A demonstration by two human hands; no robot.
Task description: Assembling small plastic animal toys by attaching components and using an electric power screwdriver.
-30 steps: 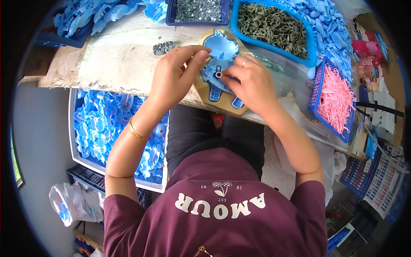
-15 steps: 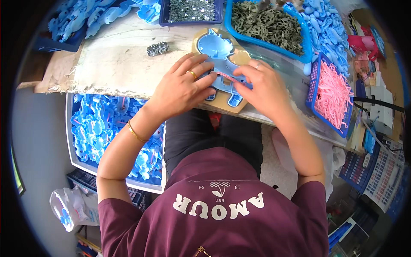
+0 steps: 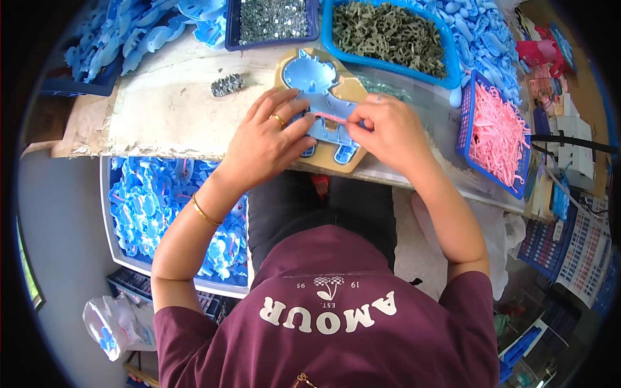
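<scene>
A light blue plastic shell half, shaped like an animal [image 3: 310, 75], lies in a tan holder [image 3: 352, 89] at the table's front edge. Across its body stretches a thin pink strip [image 3: 330, 118]. My right hand [image 3: 391, 129] pinches the strip's right end between thumb and fingers. Over the shell's left side rests my left hand [image 3: 266, 134], its fingers apart, the fingertips by the strip's left end. They hide part of the shell there.
A blue basket of pink strips [image 3: 497, 132] stands at right. Behind are a tray of dark clip-like parts [image 3: 391, 39], a tray of small screws [image 3: 272, 19] and blue parts [image 3: 475, 39]. A small metal pile [image 3: 227, 85] lies left; a bin of blue shells [image 3: 152, 213] stands below.
My right hand has closed on the strip's right end, and the strip now lies straighter across the shell. My left hand stays over the shell's left side. The whole view has shifted slightly.
</scene>
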